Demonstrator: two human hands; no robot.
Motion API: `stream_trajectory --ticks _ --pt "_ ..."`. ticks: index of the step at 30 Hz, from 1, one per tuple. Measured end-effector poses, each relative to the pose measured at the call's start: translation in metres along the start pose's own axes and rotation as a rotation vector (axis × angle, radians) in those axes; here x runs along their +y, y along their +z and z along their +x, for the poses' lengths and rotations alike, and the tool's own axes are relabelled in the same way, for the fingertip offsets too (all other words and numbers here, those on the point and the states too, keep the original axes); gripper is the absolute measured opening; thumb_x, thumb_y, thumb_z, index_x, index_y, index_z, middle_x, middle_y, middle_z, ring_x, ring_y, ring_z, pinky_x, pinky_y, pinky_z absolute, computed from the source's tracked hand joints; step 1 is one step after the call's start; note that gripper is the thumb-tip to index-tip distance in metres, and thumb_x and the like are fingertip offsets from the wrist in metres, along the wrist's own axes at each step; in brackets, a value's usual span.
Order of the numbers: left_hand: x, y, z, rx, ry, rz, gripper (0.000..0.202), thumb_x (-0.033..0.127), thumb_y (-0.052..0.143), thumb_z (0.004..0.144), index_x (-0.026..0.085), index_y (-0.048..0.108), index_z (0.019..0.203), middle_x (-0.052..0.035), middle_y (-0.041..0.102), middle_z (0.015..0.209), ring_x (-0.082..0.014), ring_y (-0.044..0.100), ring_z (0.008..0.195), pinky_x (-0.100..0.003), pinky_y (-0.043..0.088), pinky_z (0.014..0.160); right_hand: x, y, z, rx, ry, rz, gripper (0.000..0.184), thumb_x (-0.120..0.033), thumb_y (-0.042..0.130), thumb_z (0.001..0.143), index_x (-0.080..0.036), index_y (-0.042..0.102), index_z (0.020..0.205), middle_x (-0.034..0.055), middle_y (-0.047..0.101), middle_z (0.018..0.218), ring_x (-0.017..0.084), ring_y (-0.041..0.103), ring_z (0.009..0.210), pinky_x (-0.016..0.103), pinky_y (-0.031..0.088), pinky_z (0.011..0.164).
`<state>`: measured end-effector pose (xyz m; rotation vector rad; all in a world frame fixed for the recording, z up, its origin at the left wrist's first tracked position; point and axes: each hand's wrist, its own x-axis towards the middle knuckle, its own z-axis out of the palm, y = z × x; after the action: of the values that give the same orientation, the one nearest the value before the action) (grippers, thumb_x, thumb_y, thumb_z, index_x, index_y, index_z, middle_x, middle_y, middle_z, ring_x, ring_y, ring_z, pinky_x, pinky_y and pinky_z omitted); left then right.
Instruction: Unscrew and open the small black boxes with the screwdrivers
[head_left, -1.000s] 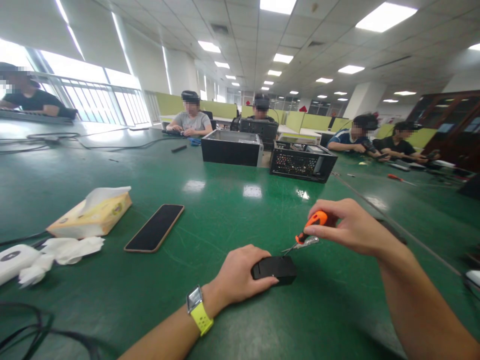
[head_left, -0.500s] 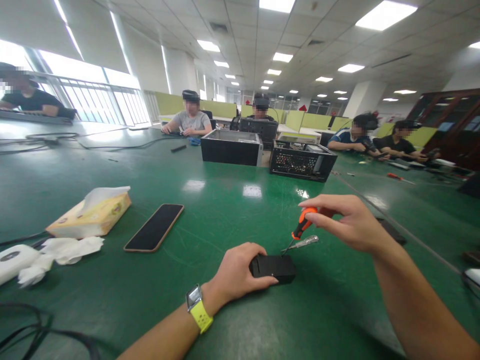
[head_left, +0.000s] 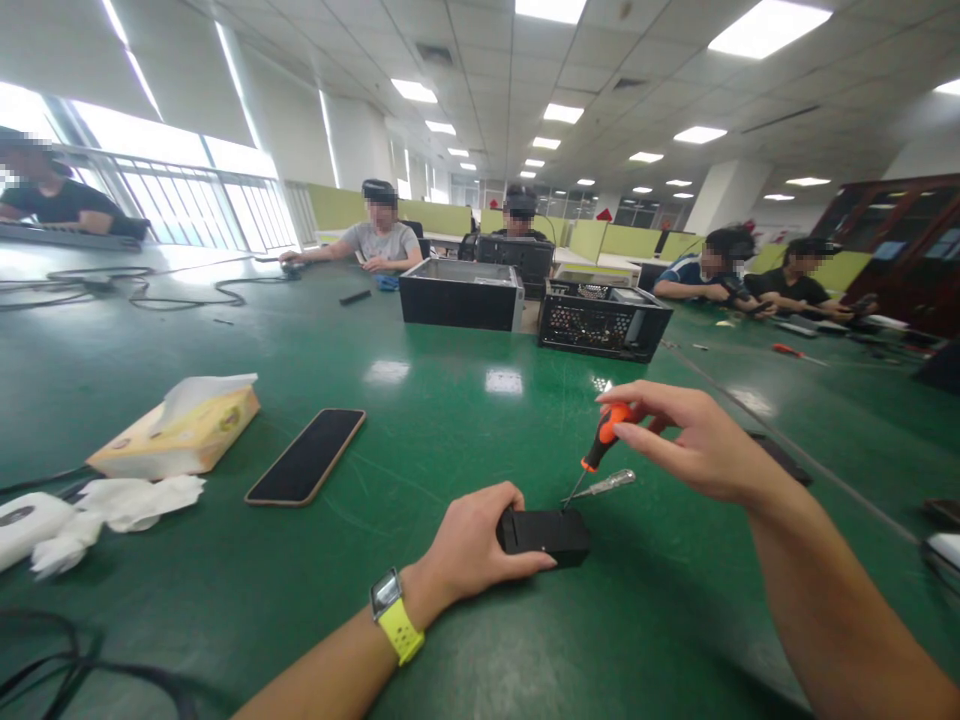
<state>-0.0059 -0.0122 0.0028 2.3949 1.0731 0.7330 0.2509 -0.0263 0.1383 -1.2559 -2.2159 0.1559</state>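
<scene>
My left hand (head_left: 476, 540) is wrapped round the left end of a small black box (head_left: 551, 537) that rests on the green table. My right hand (head_left: 682, 435) grips the orange and black handle of a screwdriver (head_left: 600, 440) with thumb and fingers. The screwdriver leans, its thin shaft reaching down to the top of the box near the far edge; the exact contact of the tip is too small to tell. Just behind the box lies a second screwdriver with a clear handle (head_left: 616, 482).
Left of my hands lie a phone (head_left: 307, 457), a tissue pack (head_left: 180, 430), crumpled tissues (head_left: 139, 500) and black cables (head_left: 75, 660). Farther back stand two computer cases, one closed-sided (head_left: 461, 297), one with a perforated panel (head_left: 604, 322). Several people sit around the table (head_left: 420, 410).
My right hand and the screwdriver have shifted very slightly; both holds are the same. Across the table, a person in grey has stretched an arm out toward the cables.
</scene>
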Motion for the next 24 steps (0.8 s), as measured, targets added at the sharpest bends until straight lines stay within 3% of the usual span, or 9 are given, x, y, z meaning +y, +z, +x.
stream_trajectory --ticks 2,5,10,14,18,22,24 --pt "0.0 0.0 0.0 -0.003 -0.001 -0.005 0.046 0.059 0.072 0.07 0.02 0.054 0.084 0.0008 0.059 0.075 -0.0172 0.055 0.065 -0.025 0.038 0.059 0.0 -0.002 -0.001 -0.022 0.006 -0.001 0.03 -0.034 0.059 0.087 -0.02 0.063 0.115 0.0039 0.071 0.091 0.015 0.064 0.069 0.024 0.049 0.057" --pt "0.001 -0.001 0.0 -0.014 -0.009 -0.01 0.046 0.059 0.073 0.069 0.02 0.054 0.084 0.0011 0.059 0.074 -0.017 0.054 0.064 -0.025 0.037 0.058 -0.001 -0.003 -0.002 -0.008 0.055 -0.084 0.027 -0.041 0.062 0.086 -0.02 0.068 0.102 -0.0013 0.064 0.062 0.012 0.054 0.05 0.024 0.044 0.051" --pt "0.002 -0.002 0.0 -0.012 -0.008 -0.016 0.046 0.059 0.072 0.069 0.02 0.054 0.083 0.001 0.059 0.074 -0.0169 0.054 0.065 -0.024 0.038 0.058 0.0 -0.005 -0.001 -0.057 0.002 -0.014 0.035 -0.033 0.059 0.086 -0.021 0.06 0.119 0.0039 0.071 0.089 0.015 0.063 0.067 0.024 0.049 0.057" --pt "0.002 -0.002 0.0 -0.013 -0.008 -0.013 0.046 0.059 0.073 0.069 0.02 0.054 0.084 0.0013 0.059 0.074 -0.0169 0.055 0.064 -0.024 0.038 0.058 0.002 -0.01 -0.003 -0.079 0.05 -0.09 0.028 -0.04 0.062 0.085 -0.021 0.066 0.105 -0.0007 0.065 0.066 0.013 0.056 0.053 0.024 0.045 0.052" --pt "0.001 -0.002 0.0 -0.012 -0.004 -0.014 0.045 0.058 0.073 0.07 0.02 0.054 0.084 0.0013 0.059 0.075 -0.0167 0.054 0.064 -0.024 0.038 0.058 0.003 -0.01 -0.003 -0.103 0.055 -0.032 0.031 -0.037 0.062 0.085 -0.021 0.062 0.112 0.0031 0.07 0.089 0.015 0.062 0.067 0.024 0.049 0.058" --pt "0.001 -0.002 0.0 -0.012 0.001 -0.018 0.045 0.058 0.072 0.07 0.02 0.054 0.084 0.0012 0.059 0.074 -0.0166 0.054 0.064 -0.024 0.037 0.058 0.001 -0.007 0.0 -0.109 0.076 -0.069 0.026 -0.045 0.064 0.084 -0.02 0.068 0.082 0.0006 0.066 0.068 0.013 0.057 0.057 0.025 0.043 0.052" --pt "0.001 -0.002 0.0 -0.013 -0.002 -0.016 0.045 0.057 0.073 0.07 0.02 0.053 0.084 0.0013 0.058 0.074 -0.0164 0.053 0.064 -0.024 0.037 0.058 0.001 -0.007 0.0 -0.102 0.062 -0.059 0.025 -0.044 0.061 0.087 -0.02 0.071 0.089 0.0017 0.069 0.073 0.014 0.059 0.061 0.025 0.044 0.055"
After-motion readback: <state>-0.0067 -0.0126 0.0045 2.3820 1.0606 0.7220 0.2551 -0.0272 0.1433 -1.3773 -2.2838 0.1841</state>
